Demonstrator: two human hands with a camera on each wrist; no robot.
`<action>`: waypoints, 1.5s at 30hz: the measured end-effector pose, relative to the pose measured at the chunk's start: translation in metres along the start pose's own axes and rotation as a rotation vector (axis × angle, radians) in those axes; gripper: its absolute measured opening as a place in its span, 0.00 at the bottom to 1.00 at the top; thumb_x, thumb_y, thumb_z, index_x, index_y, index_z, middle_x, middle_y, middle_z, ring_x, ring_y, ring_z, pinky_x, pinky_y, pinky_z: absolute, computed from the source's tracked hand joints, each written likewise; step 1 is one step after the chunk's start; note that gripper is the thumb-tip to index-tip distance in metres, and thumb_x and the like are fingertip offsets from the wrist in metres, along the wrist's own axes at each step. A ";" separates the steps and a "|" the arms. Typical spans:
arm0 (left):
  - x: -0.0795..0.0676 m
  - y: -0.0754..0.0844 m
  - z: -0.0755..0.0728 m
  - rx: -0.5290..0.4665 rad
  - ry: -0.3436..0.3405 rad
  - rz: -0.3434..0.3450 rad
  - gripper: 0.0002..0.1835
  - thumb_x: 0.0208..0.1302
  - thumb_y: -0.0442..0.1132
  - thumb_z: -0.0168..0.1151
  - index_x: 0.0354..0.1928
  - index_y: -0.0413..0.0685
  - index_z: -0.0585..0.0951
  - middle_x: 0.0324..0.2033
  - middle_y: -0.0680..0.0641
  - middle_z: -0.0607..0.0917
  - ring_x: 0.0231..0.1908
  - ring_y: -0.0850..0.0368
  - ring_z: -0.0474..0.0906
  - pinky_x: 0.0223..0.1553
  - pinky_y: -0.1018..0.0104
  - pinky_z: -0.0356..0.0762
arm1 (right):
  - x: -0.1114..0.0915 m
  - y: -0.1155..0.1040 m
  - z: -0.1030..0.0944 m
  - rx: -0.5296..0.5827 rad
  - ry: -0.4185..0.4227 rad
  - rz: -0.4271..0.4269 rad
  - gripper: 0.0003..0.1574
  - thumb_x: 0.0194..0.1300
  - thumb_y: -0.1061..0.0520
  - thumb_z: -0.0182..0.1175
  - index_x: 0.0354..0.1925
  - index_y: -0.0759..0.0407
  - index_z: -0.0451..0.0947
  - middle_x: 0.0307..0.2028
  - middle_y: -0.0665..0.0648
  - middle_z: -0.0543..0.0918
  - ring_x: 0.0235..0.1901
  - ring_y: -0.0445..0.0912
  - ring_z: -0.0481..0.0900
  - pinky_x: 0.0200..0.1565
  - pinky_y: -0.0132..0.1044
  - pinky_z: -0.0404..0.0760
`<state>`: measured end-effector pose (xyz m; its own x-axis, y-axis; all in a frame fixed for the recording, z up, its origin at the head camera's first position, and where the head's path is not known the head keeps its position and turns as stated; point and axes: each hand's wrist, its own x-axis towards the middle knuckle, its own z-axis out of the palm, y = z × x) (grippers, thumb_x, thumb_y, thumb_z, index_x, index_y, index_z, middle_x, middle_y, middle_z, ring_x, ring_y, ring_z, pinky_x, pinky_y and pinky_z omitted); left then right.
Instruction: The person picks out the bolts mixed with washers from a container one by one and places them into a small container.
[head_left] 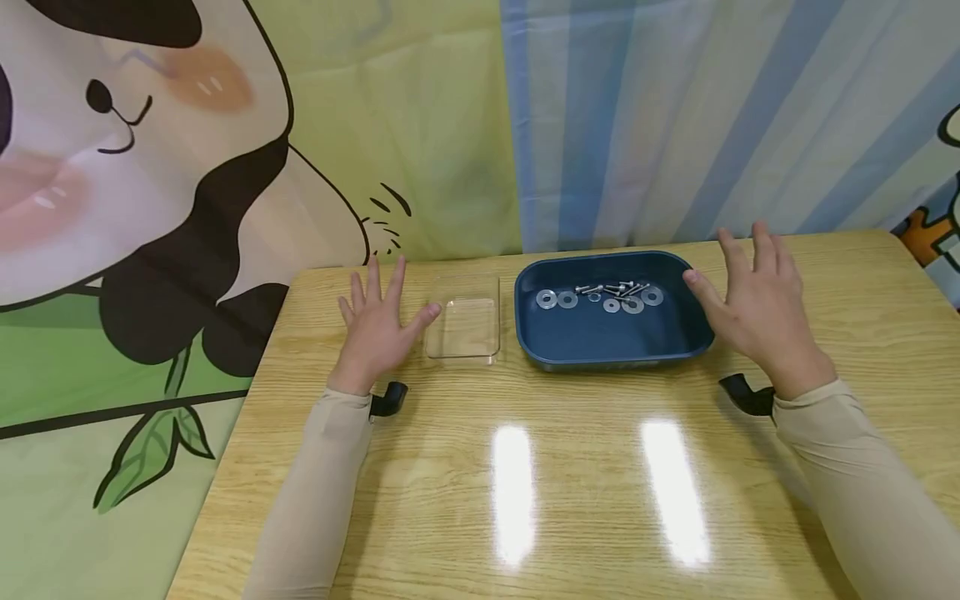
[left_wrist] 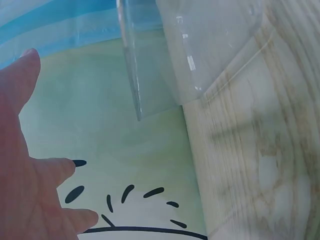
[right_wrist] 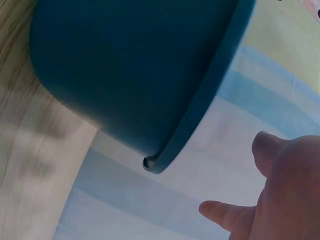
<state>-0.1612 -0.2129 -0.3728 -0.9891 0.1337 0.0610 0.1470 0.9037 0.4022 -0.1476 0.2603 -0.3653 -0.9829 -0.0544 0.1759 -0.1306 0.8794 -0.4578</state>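
Observation:
My left hand (head_left: 377, 335) is spread with straight fingers just left of a clear plastic box (head_left: 462, 360), holding nothing. The same clear box (left_wrist: 215, 45) shows beside the left hand (left_wrist: 30, 165) in the left wrist view. To the right of the box stands a dark blue tray (head_left: 611, 362). Inside it lie several flat washers (head_left: 567, 300) and a small heap of screws (head_left: 628, 289). Fingers spread, my right hand (head_left: 761, 312) hovers at the tray's right end. In the right wrist view, a gap separates the tray's outer wall (right_wrist: 125, 65) from the right hand (right_wrist: 290, 195).
Everything stands on a light wooden table (head_left: 450, 500). A printed curtain (head_left: 420, 150) hangs right behind its back edge. A black wrist mount (head_left: 388, 399) sits at the left wrist and another black mount (head_left: 746, 395) at the right.

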 end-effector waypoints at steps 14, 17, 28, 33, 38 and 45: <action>0.000 0.003 0.003 -0.048 -0.007 0.016 0.51 0.68 0.76 0.42 0.81 0.60 0.38 0.78 0.43 0.27 0.75 0.36 0.19 0.67 0.29 0.21 | 0.001 -0.011 0.004 -0.038 -0.003 -0.044 0.48 0.79 0.37 0.45 0.78 0.67 0.47 0.76 0.78 0.39 0.74 0.75 0.37 0.70 0.70 0.38; -0.001 0.004 0.005 -0.062 -0.017 0.013 0.51 0.68 0.76 0.41 0.81 0.59 0.38 0.78 0.43 0.28 0.75 0.38 0.19 0.68 0.30 0.22 | 0.001 -0.015 0.007 -0.055 -0.007 -0.056 0.47 0.78 0.40 0.48 0.78 0.68 0.48 0.75 0.79 0.40 0.73 0.75 0.38 0.70 0.69 0.39; -0.004 0.008 0.013 -0.103 -0.040 0.013 0.52 0.68 0.75 0.43 0.81 0.57 0.38 0.78 0.43 0.29 0.76 0.40 0.22 0.69 0.33 0.22 | 0.002 -0.026 0.017 -0.058 -0.018 -0.100 0.46 0.75 0.46 0.56 0.77 0.68 0.50 0.75 0.78 0.43 0.74 0.74 0.39 0.71 0.67 0.40; -0.006 0.009 0.019 -0.104 -0.056 0.021 0.52 0.68 0.75 0.43 0.81 0.55 0.38 0.78 0.43 0.30 0.76 0.39 0.24 0.70 0.34 0.22 | 0.003 -0.030 0.023 -0.066 -0.022 -0.121 0.47 0.74 0.47 0.59 0.77 0.67 0.52 0.74 0.78 0.46 0.72 0.75 0.43 0.70 0.68 0.44; -0.007 0.011 0.024 -0.109 -0.062 0.036 0.52 0.68 0.75 0.42 0.81 0.56 0.38 0.79 0.40 0.33 0.77 0.39 0.25 0.70 0.32 0.26 | 0.004 -0.036 0.028 -0.053 -0.033 -0.128 0.46 0.73 0.49 0.61 0.76 0.67 0.53 0.74 0.78 0.47 0.71 0.76 0.45 0.68 0.70 0.49; -0.009 0.014 0.031 -0.116 -0.081 0.035 0.52 0.68 0.75 0.42 0.81 0.55 0.38 0.79 0.41 0.33 0.77 0.40 0.25 0.71 0.33 0.28 | 0.006 -0.042 0.033 -0.054 -0.063 -0.124 0.45 0.72 0.51 0.62 0.76 0.68 0.55 0.72 0.79 0.50 0.69 0.77 0.48 0.66 0.70 0.53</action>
<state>-0.1501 -0.1891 -0.3959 -0.9796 0.2010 0.0045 0.1758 0.8455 0.5042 -0.1520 0.2074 -0.3742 -0.9662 -0.1921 0.1722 -0.2458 0.8881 -0.3884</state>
